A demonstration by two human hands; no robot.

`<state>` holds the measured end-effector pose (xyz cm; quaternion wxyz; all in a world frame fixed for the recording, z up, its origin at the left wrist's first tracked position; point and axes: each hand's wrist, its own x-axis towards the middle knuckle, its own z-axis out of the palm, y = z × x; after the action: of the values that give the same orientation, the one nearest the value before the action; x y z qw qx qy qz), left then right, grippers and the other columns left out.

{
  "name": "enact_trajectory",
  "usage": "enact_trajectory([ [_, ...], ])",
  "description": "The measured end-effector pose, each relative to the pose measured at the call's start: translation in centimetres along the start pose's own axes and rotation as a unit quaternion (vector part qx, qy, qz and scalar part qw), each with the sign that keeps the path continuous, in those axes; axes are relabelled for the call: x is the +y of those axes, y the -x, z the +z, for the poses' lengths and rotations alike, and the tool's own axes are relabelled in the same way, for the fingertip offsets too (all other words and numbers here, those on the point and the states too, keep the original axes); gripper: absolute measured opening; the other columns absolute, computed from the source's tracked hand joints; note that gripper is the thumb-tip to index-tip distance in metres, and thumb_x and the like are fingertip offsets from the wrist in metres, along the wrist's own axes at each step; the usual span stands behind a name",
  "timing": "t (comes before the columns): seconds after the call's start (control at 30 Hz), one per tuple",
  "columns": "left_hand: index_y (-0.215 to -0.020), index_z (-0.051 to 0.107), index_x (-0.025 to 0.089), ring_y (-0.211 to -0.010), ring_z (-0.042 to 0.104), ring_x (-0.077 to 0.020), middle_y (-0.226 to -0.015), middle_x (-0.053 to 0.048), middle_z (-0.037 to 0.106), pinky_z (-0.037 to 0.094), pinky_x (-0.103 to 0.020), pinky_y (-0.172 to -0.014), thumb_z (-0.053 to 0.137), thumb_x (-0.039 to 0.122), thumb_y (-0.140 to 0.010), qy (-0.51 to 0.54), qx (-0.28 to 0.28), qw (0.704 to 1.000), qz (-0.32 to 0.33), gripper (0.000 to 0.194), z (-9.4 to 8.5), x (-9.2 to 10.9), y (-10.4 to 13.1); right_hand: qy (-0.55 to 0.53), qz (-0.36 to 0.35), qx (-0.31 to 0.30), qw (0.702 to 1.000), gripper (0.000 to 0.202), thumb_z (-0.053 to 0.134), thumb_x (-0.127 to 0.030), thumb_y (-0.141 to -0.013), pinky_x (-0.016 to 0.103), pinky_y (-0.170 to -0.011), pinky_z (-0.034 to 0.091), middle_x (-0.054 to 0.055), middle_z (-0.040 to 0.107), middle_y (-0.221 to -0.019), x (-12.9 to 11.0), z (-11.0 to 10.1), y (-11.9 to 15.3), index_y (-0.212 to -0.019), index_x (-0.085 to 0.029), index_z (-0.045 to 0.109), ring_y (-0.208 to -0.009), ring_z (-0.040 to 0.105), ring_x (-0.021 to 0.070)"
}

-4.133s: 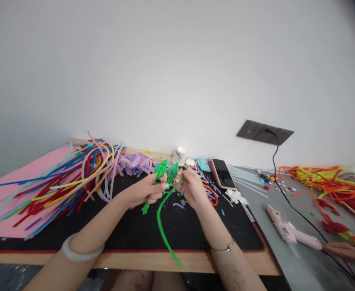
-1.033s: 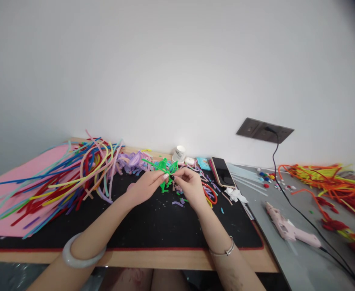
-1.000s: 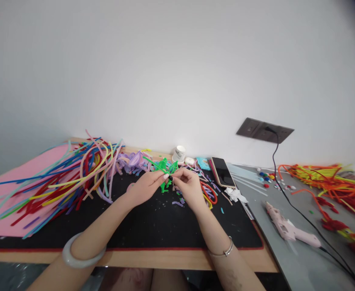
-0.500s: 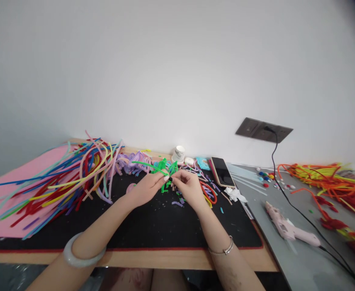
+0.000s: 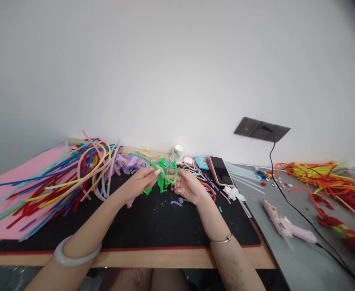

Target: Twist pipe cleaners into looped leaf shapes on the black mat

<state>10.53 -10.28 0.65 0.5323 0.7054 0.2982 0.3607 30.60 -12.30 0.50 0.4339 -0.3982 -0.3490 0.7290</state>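
Observation:
A green pipe cleaner stretches between my hands, its right end curved upward in a hook. My left hand is closed in a pinch on its middle part. Around the hooked end, my right hand has its fingers loosely curled, with the pipe cleaner passing between thumb and fingers. Just behind lie bent green pipe cleaner pieces on the black mat. Short purple scraps lie below the right fingers. A pink piece shows under my left hand.
Many coloured pipe cleaners cover a pink sheet at left. A paper cup, a phone and white tissue are at the back. Right, a glue gun with its cord, pompoms and orange-yellow pipe cleaners.
My hands have drawn apart, the left moving left and down. The right fingers have loosened from a tight pinch. The green pipe cleaner now shows a hooked right end between the hands.

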Motion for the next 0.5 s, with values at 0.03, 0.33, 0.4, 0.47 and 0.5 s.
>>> enact_trajectory([
  [0.03, -0.064, 0.037, 0.018, -0.044, 0.025, -0.0068, -0.051, 0.007, 0.03, 0.022, -0.021, -0.043, 0.039, 0.047, -0.087, -0.008, -0.055, 0.998, -0.025, 0.038, 0.0, 0.3, 0.1, -0.029, -0.04, 0.015, 0.999, 0.027, 0.057, -0.037, -0.079, 0.015, -0.037, 0.029, 0.006, 0.067, -0.076, 0.0, -0.2, -0.1, -0.092, -0.014, 0.061, -0.047, 0.047, 0.0069],
  [0.33, -0.077, 0.055, 0.013, -0.043, 0.023, -0.0067, -0.049, 0.007, 0.029, 0.017, -0.022, -0.042, 0.042, 0.05, -0.085, -0.012, -0.36, 0.924, -0.124, 0.039, -0.5, 1.9, 0.9, 0.042, -0.141, 0.01, 0.989, 0.026, 0.069, -0.03, -0.07, 0.013, -0.029, 0.025, -0.005, 0.055, -0.054, -0.9, -1.0, 0.8, -0.09, -0.017, 0.057, -0.033, 0.036, 0.003],
  [0.4, -0.077, 0.056, 0.013, -0.044, 0.025, -0.0069, -0.049, 0.007, 0.031, 0.019, -0.022, -0.042, 0.042, 0.049, -0.086, -0.03, -0.399, 0.908, -0.126, 0.039, -0.7, 2.0, 1.0, 0.069, -0.108, -0.015, 0.992, 0.025, 0.066, -0.034, -0.073, 0.014, -0.03, 0.032, -0.002, 0.059, -0.054, -0.8, -0.7, 1.1, -0.089, -0.016, 0.056, -0.033, 0.044, 0.0052],
  [0.47, -0.077, 0.058, 0.013, -0.045, 0.028, -0.0072, -0.05, 0.006, 0.033, 0.021, -0.022, -0.043, 0.042, 0.049, -0.086, -0.051, -0.425, 0.895, -0.128, 0.04, -0.8, 2.1, 1.0, 0.088, -0.068, -0.034, 0.993, 0.026, 0.06, -0.04, -0.077, 0.015, -0.031, 0.037, 0.002, 0.062, -0.056, -0.7, -0.4, 1.3, -0.078, -0.014, 0.057, -0.035, 0.05, 0.0074],
  [0.5, -0.077, 0.059, 0.014, -0.046, 0.029, -0.0074, -0.051, 0.005, 0.035, 0.022, -0.022, -0.044, 0.042, 0.048, -0.086, -0.061, -0.434, 0.89, -0.128, 0.04, -0.8, 2.1, 1.1, 0.095, -0.052, -0.039, 0.993, 0.029, 0.059, -0.041, -0.077, 0.015, -0.032, 0.039, 0.004, 0.063, -0.057, -0.6, -0.2, 1.3, -0.073, -0.013, 0.057, -0.036, 0.052, 0.0078],
])
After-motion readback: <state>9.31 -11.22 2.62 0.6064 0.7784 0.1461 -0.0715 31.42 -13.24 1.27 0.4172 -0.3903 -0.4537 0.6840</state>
